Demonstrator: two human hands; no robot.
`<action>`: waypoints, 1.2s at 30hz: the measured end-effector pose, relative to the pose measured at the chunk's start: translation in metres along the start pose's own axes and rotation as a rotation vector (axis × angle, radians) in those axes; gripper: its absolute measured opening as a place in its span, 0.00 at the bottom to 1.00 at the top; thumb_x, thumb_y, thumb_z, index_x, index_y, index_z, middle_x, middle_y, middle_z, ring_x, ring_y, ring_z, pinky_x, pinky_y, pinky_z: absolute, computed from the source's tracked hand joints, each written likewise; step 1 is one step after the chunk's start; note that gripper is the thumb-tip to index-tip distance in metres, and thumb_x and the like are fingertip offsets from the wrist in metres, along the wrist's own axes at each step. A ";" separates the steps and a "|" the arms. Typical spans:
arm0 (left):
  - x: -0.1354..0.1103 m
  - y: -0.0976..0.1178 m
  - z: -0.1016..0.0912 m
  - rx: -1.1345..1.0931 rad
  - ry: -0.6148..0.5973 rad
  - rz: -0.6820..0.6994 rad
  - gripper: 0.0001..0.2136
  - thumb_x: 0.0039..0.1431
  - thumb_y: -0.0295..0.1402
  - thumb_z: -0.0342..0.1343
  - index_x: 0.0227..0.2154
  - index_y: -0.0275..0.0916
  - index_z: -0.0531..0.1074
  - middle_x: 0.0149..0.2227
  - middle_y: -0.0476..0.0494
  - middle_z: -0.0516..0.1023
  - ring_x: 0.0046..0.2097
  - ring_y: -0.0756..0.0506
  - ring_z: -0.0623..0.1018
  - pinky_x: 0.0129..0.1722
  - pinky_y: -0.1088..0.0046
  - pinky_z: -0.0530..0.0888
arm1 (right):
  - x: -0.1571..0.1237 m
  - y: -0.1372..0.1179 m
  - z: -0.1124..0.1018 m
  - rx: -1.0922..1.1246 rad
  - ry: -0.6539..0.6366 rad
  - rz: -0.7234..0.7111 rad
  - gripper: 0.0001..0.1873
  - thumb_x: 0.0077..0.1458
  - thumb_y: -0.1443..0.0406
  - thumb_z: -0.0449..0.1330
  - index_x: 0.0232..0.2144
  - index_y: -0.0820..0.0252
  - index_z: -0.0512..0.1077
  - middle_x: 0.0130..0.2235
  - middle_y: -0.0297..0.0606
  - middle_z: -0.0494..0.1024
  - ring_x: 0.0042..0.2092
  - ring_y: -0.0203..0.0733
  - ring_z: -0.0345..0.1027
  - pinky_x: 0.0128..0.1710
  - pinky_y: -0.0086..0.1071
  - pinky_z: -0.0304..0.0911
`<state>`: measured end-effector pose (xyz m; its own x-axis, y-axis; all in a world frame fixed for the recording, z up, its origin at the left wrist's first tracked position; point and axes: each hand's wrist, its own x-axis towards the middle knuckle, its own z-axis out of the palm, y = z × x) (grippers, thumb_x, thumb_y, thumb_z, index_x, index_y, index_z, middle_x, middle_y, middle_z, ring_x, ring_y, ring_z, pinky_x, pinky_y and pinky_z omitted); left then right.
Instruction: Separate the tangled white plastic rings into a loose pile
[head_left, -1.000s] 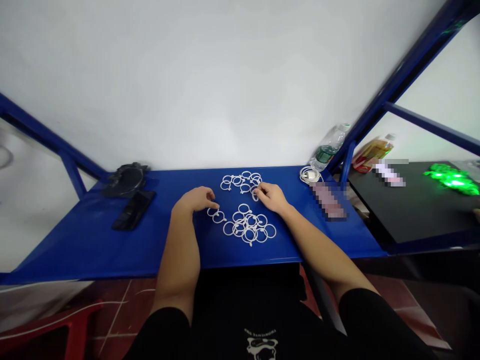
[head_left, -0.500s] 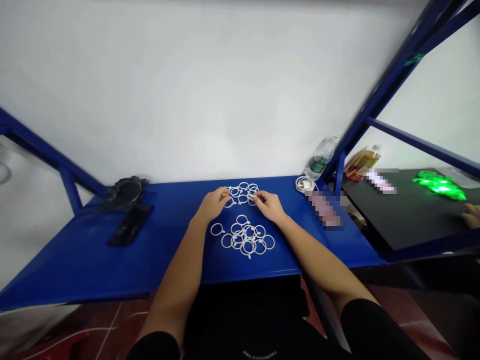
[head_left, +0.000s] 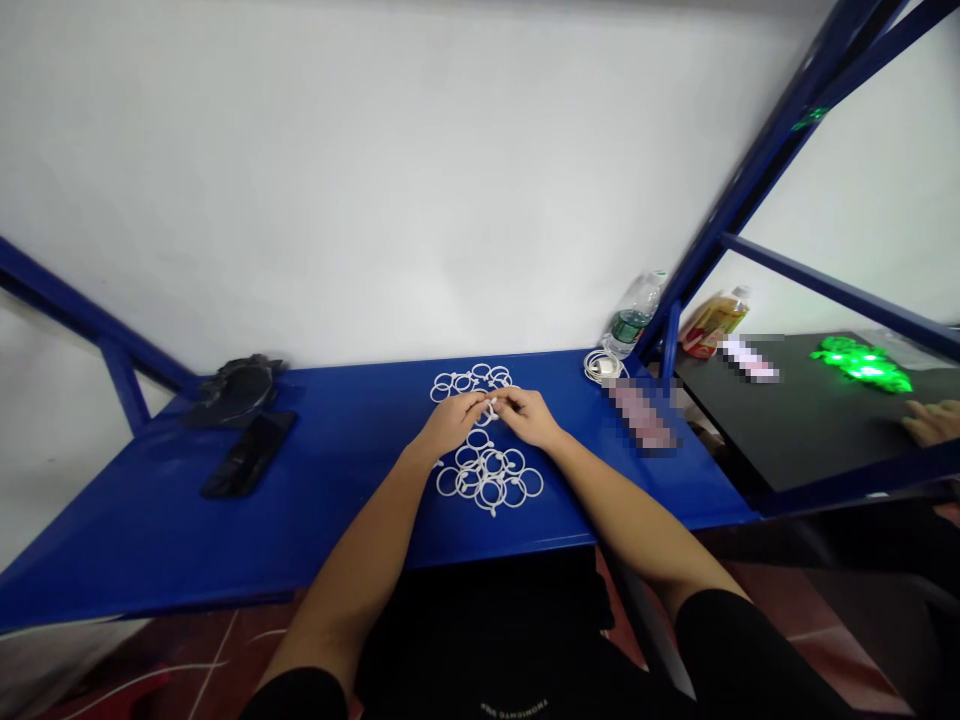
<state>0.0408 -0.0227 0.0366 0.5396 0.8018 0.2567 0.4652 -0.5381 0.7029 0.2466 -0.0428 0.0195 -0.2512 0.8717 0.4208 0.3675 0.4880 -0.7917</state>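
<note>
My left hand [head_left: 450,422] and my right hand [head_left: 528,414] meet fingertip to fingertip over the blue table [head_left: 337,500], both pinched on a white plastic ring [head_left: 489,405] held between them. Just beyond the hands lies a far cluster of white rings [head_left: 471,380]. Closer to me, right below the hands, a near cluster of several white rings [head_left: 489,476] lies flat on the table.
A black phone [head_left: 247,453] and a dark crumpled object [head_left: 237,382] lie at the left. A coiled white cable [head_left: 602,366], a clear bottle [head_left: 631,314] and a yellow bottle [head_left: 712,318] stand at the right. Another person's hand [head_left: 930,420] rests on the black table [head_left: 795,420].
My left hand moved right and my right hand drew in, so that they now meet on one ring between the two clusters. The view also shifted slightly.
</note>
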 end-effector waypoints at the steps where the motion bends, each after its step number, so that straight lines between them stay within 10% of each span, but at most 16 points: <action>1: 0.000 0.000 0.000 0.000 -0.006 0.001 0.14 0.72 0.38 0.48 0.38 0.40 0.78 0.31 0.48 0.79 0.33 0.47 0.77 0.36 0.71 0.70 | 0.000 0.000 0.000 0.007 0.002 0.005 0.13 0.64 0.59 0.58 0.43 0.58 0.79 0.28 0.32 0.79 0.27 0.35 0.68 0.29 0.28 0.63; 20: -0.003 0.003 0.003 0.106 -0.054 0.059 0.11 0.72 0.36 0.51 0.40 0.42 0.78 0.37 0.46 0.81 0.39 0.45 0.79 0.41 0.69 0.72 | 0.002 0.005 -0.004 -0.134 -0.001 -0.125 0.11 0.54 0.72 0.54 0.31 0.57 0.76 0.32 0.34 0.81 0.33 0.39 0.73 0.39 0.31 0.67; 29: -0.001 -0.002 -0.003 0.040 0.131 0.048 0.15 0.72 0.33 0.51 0.56 0.42 0.76 0.51 0.41 0.83 0.50 0.43 0.81 0.53 0.63 0.76 | -0.002 0.014 -0.008 -0.335 0.093 -0.208 0.19 0.64 0.69 0.53 0.54 0.54 0.75 0.48 0.42 0.83 0.47 0.44 0.77 0.48 0.37 0.72; 36: 0.000 -0.007 -0.005 0.070 0.219 0.042 0.13 0.72 0.34 0.50 0.47 0.41 0.79 0.46 0.44 0.85 0.45 0.45 0.82 0.50 0.66 0.76 | 0.008 0.018 -0.011 -0.491 0.109 -0.127 0.19 0.67 0.61 0.58 0.58 0.53 0.73 0.58 0.44 0.77 0.52 0.47 0.76 0.47 0.38 0.74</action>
<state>0.0341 -0.0175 0.0353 0.3980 0.8113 0.4283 0.4968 -0.5831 0.6428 0.2612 -0.0265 0.0138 -0.2361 0.7907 0.5648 0.7236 0.5310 -0.4409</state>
